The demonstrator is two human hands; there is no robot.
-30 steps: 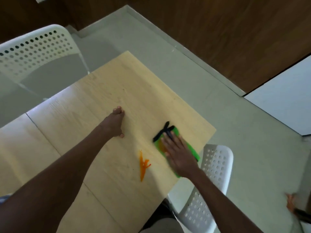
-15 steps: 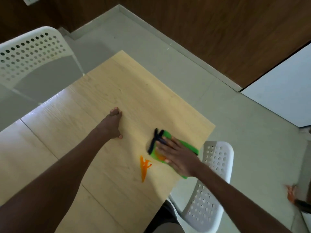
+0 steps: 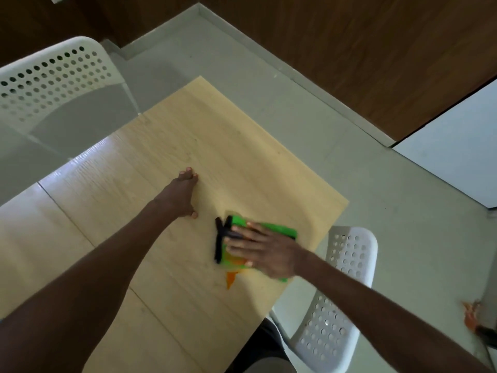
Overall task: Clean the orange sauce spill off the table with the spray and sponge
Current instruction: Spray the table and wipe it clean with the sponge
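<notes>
A green sponge (image 3: 271, 228) with a black edge lies flat on the light wooden table (image 3: 150, 238) near its right edge. My right hand (image 3: 265, 250) presses on top of it with straight, spread fingers. The sponge covers most of the orange sauce spill (image 3: 230, 279); only a small orange tip shows below the sponge. My left hand (image 3: 179, 196) rests on the table to the left of the sponge, fingers together and pointing away. No spray bottle is in view.
A white perforated chair (image 3: 333, 305) stands just off the table's right edge, below my right arm. Another white chair (image 3: 53, 84) stands at the table's far left. Grey floor and a brown wooden wall lie beyond.
My right hand has slid the sponge left and toward me, over the orange spill, so less sauce shows. My left hand has stayed in place.
</notes>
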